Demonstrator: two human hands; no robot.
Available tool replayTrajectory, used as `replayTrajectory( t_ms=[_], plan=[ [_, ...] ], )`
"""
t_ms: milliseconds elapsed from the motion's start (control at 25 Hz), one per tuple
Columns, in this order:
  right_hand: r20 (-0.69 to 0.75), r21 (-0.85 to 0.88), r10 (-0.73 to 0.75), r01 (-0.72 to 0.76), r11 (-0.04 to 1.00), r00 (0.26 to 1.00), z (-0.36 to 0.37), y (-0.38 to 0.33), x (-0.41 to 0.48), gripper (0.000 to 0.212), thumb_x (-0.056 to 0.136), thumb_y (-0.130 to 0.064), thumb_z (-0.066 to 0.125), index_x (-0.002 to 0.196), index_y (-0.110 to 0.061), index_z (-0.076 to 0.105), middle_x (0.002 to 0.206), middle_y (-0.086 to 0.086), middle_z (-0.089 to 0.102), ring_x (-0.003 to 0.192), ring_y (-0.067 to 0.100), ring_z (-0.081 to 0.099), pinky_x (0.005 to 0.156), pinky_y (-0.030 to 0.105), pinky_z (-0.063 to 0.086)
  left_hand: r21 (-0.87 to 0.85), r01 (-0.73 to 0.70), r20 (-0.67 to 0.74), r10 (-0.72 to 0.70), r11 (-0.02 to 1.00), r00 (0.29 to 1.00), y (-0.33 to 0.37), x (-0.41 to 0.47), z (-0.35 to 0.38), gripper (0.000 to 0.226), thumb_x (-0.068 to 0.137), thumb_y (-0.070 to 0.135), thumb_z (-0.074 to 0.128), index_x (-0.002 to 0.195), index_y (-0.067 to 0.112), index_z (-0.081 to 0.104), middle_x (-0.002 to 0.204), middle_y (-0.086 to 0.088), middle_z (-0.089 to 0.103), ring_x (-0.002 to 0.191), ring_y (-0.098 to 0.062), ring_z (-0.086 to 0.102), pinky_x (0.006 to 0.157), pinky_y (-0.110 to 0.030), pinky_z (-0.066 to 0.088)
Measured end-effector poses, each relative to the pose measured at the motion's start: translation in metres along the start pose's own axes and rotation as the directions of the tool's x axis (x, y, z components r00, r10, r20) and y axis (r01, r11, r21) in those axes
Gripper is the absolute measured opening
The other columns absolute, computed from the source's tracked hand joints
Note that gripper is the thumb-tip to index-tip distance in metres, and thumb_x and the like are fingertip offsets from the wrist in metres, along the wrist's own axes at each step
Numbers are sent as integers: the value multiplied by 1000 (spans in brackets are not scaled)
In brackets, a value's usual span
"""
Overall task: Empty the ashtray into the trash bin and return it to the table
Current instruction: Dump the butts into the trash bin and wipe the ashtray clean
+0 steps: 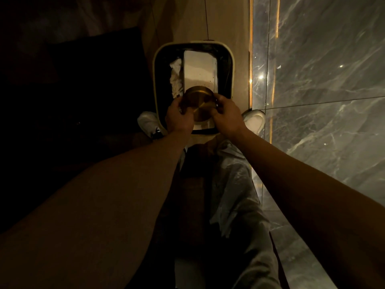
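Emptying underway: left hand (179, 114) and right hand (226, 113) grasping upturned round brass ashtray (198, 105) over cream-rimmed rectangular trash bin (155, 65); return to desk outstanding.

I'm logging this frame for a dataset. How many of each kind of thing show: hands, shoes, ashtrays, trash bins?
Hands: 2, left hand and right hand
Shoes: 2, left shoe and right shoe
Ashtray: 1
Trash bin: 1
Total: 6
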State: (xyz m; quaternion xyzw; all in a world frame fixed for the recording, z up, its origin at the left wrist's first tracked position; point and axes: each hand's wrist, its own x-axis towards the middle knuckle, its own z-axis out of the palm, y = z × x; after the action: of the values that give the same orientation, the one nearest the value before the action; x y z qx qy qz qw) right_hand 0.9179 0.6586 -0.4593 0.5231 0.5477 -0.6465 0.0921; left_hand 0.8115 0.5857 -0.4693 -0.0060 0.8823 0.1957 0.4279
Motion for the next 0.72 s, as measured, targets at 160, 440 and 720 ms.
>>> replayTrajectory(
  t_ms=[160,440,720],
  plan=[
    [-15,-9,-32,32,999,999,-3,-1,3,32,97,-12,51,129,-11,55,119,11,65,106,16,60,88,14,47,92,-84,42,80,992,996,-4,1,0,62,80,17,71,138,14,50,132,-14,55,123,-31,54,103,-41,46],
    [-29,-6,-63,63,998,998,-8,-9,-1,40,95,-8,52,134,-6,48,123,7,58,109,11,49,94,22,40,134,-211,134,194,968,972,-4,-4,-4,100,67,13,85,150,20,30,143,-15,38,131,-29,45,104,-33,43],
    [-54,-79,-43,39,996,998,-8,6,13,52,87,-26,50,138,-19,46,125,15,57,117,26,55,103,48,47,236,-358,188,318,904,929,1,-5,-8,113,62,28,87,153,20,20,138,-19,32,126,-35,45,105,-46,42]
  ],
)
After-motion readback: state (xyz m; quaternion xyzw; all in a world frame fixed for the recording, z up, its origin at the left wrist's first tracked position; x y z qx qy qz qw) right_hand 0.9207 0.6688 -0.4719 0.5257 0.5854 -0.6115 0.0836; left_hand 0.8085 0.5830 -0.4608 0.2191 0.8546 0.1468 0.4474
